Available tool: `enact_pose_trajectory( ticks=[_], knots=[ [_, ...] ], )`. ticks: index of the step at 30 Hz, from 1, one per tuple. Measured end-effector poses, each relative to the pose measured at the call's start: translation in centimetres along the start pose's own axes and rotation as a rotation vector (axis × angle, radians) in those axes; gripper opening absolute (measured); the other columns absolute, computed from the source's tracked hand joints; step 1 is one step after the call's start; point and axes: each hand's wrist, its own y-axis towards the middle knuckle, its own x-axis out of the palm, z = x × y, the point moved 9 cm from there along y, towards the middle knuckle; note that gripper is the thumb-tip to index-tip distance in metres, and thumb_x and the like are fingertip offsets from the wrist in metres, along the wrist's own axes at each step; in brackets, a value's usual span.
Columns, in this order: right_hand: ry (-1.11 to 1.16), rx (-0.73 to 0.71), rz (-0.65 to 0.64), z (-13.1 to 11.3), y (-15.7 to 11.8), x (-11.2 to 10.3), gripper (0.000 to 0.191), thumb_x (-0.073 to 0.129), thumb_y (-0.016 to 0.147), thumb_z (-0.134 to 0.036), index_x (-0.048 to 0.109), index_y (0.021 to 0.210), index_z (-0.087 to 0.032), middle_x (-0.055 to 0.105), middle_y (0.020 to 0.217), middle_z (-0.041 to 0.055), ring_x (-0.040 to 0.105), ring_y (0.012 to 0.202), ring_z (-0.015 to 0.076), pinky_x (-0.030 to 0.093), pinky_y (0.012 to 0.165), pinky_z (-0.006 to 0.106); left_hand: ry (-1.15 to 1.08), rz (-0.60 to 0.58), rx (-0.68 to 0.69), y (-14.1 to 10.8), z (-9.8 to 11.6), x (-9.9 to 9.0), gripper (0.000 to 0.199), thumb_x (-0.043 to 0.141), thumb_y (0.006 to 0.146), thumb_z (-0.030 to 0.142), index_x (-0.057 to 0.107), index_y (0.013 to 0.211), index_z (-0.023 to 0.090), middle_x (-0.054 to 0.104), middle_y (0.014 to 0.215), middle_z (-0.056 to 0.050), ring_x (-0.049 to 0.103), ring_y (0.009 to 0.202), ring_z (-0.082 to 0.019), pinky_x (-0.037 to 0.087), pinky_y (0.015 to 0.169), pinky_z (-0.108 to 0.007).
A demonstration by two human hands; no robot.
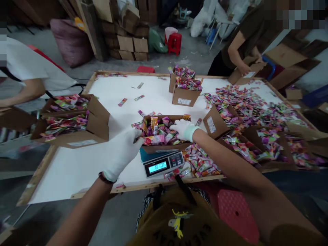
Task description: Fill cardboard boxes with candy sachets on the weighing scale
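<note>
A cardboard box (166,148) full of small colourful sachets (167,131) stands on a digital scale (164,164), whose lit display seems to read 810.6. Both my hands wear white gloves. At the box's left end, my left hand (123,150) has its thumb and fingers closed around the end of a pink and orange sachet (154,139), which lies along the near rim. My right hand (184,130) reaches over the box's right side, its fingers stretched out on the sachets. What lies beneath those fingertips is hidden.
Filled boxes stand at left (99,126), at the back (186,97) and at right (215,124). A large heap of sachets (241,99) covers the table's right side. One co-worker (235,51) handles a box at right; another (33,68) is at left.
</note>
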Motion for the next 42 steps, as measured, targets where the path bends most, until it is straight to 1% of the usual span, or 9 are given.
enact_pose_trajectory(
  ticks=[3,9,14,19,22,26,30,35,42],
  knots=[
    [-0.012,-0.013,0.002,0.1,0.7,-0.1,0.029,0.069,0.074,-0.002,0.081,0.094,-0.019,0.079,0.102,0.0059,0.071,0.087,0.0200,0.053,0.080,0.028,0.102,0.036,0.033,0.0,1.8,-1.0,0.023,0.056,0.093,0.032,0.075,0.097,0.019,0.078,0.094,-0.009,0.070,0.084,-0.025,0.050,0.075,-0.035],
    [0.075,-0.010,0.139,2.1,-3.0,-6.1,0.032,0.061,0.082,-0.006,0.079,0.106,-0.016,0.081,0.108,0.0088,0.070,0.100,0.0222,0.052,0.089,0.029,-0.176,0.074,0.046,1.4,7.8,-2.6,0.024,0.058,0.093,0.030,0.076,0.102,0.017,0.077,0.092,-0.005,0.068,0.084,-0.021,0.053,0.079,-0.032],
    [0.109,0.069,0.262,7.0,-10.4,-10.4,0.022,0.061,0.077,-0.019,0.077,0.093,-0.018,0.077,0.089,0.0059,0.069,0.082,0.0230,0.053,0.078,0.033,-0.553,-0.034,0.235,3.6,16.0,0.5,0.020,0.060,0.091,0.022,0.073,0.103,0.014,0.077,0.097,-0.006,0.068,0.085,-0.017,0.055,0.081,-0.032],
    [0.077,0.212,0.178,11.9,-16.1,-8.0,0.037,0.073,0.072,-0.032,0.077,0.107,-0.024,0.077,0.096,0.0084,0.072,0.088,0.0308,0.059,0.081,0.042,-0.661,-0.200,0.356,4.2,20.2,3.8,0.021,0.060,0.094,0.021,0.072,0.108,0.011,0.077,0.104,-0.010,0.068,0.088,-0.017,0.055,0.086,-0.034],
    [0.104,0.117,0.249,9.4,-15.5,-7.1,0.046,0.070,0.081,-0.031,0.073,0.127,-0.027,0.076,0.119,0.0107,0.070,0.112,0.0347,0.058,0.100,0.047,-0.665,-0.139,0.245,4.3,17.9,3.2,0.032,0.064,0.095,0.030,0.071,0.119,0.011,0.076,0.116,-0.013,0.069,0.096,-0.019,0.056,0.091,-0.036],
    [0.021,-0.124,0.147,1.7,-9.9,-4.6,0.054,0.059,0.087,-0.013,0.071,0.137,-0.030,0.070,0.138,0.0088,0.068,0.118,0.0301,0.054,0.102,0.043,-0.734,0.032,-0.021,3.6,12.2,0.8,0.039,0.065,0.095,0.035,0.070,0.124,0.010,0.075,0.115,-0.014,0.070,0.098,-0.020,0.057,0.094,-0.037],
    [-0.057,-0.175,-0.088,-1.9,-3.9,-0.4,0.042,0.062,0.085,-0.007,0.081,0.117,-0.026,0.079,0.112,0.0061,0.072,0.099,0.0253,0.053,0.092,0.036,-0.720,0.165,-0.192,1.1,7.0,-1.4,0.041,0.069,0.092,0.039,0.074,0.123,0.014,0.075,0.107,-0.009,0.068,0.091,-0.020,0.057,0.084,-0.034],
    [0.047,-0.149,-0.053,-0.5,-1.9,0.3,0.027,0.062,0.089,-0.006,0.082,0.100,-0.020,0.083,0.105,0.0033,0.074,0.096,0.0195,0.056,0.091,0.028,-0.701,0.298,-0.432,-4.1,-1.5,-3.2,0.043,0.074,0.083,0.039,0.074,0.118,0.016,0.073,0.094,-0.005,0.067,0.086,-0.020,0.056,0.080,-0.032],
    [0.225,-0.049,0.215,4.7,-6.6,-7.4,0.029,0.053,0.094,-0.019,0.078,0.110,-0.020,0.080,0.117,0.0116,0.074,0.111,0.0315,0.057,0.108,0.051,-0.641,0.340,-0.746,-13.5,-13.5,0.2,0.050,0.074,0.075,0.045,0.072,0.115,0.016,0.073,0.094,-0.005,0.068,0.078,-0.020,0.059,0.073,-0.032]
  ],
)
